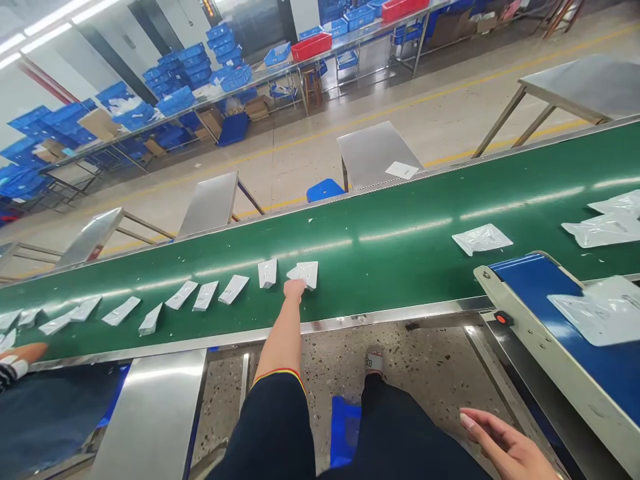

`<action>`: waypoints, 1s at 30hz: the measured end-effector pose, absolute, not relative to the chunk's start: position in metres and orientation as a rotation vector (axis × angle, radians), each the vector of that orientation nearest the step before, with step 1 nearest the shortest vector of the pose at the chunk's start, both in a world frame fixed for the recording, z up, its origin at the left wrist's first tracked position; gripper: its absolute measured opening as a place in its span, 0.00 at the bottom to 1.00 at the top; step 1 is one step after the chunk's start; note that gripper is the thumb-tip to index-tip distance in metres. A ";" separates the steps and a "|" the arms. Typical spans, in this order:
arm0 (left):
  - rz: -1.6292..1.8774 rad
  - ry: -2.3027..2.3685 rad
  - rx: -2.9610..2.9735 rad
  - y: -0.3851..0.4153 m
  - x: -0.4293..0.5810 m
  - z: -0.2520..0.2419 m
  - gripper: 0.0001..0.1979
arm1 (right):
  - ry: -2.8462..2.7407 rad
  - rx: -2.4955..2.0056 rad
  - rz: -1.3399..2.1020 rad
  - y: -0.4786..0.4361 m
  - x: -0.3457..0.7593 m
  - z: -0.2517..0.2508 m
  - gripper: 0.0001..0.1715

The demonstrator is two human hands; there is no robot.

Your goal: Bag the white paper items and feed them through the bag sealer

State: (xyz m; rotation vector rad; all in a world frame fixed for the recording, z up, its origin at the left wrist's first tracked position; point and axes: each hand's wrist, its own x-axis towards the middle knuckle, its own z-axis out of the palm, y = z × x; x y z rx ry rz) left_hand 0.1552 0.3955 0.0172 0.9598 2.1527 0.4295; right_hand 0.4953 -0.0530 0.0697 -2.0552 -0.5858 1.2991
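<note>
Our left hand reaches over the near edge of the green belt and meets a white packet lying about midway between the near and far edges. We think the arm is stretched so straight because the packet lies well in from the near edge. The back of the hand hides the fingers, so we cannot tell whether they pinch the packet or only press on it. Our right hand is free of anything, its fingers loosely bent, short of the near edge and beside the blue conveyor; perhaps it hangs there because one hand is enough for so small a packet. Towards the belt's left end, a row of similar packets lies slanted and mostly apart, a spacing that probably comes from their being set down singly. A co-worker's arm crosses the near edge there. Towards the right end, larger-looking bags rest nearer the far edge, likely because the blue conveyor, bearing more clear-white bags, juts over the near edge.
</note>
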 end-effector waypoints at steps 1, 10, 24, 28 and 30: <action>0.425 2.093 0.972 0.390 0.163 0.021 0.13 | -0.648 -2.057 1.273 -0.047 0.495 0.069 0.31; 0.075 1.284 1.080 0.225 0.326 0.066 0.08 | -1.524 -1.901 0.428 0.029 0.501 0.057 0.50; 0.039 0.180 1.683 0.014 0.539 0.129 0.17 | -0.223 -1.856 0.375 -0.165 0.583 0.131 0.25; -0.022 0.087 1.722 -0.048 0.580 0.128 0.18 | -0.071 -1.822 0.306 -0.232 0.597 0.131 0.31; -0.047 0.100 1.698 -0.074 0.599 0.126 0.23 | 0.064 -1.791 0.212 -0.268 0.602 0.126 0.33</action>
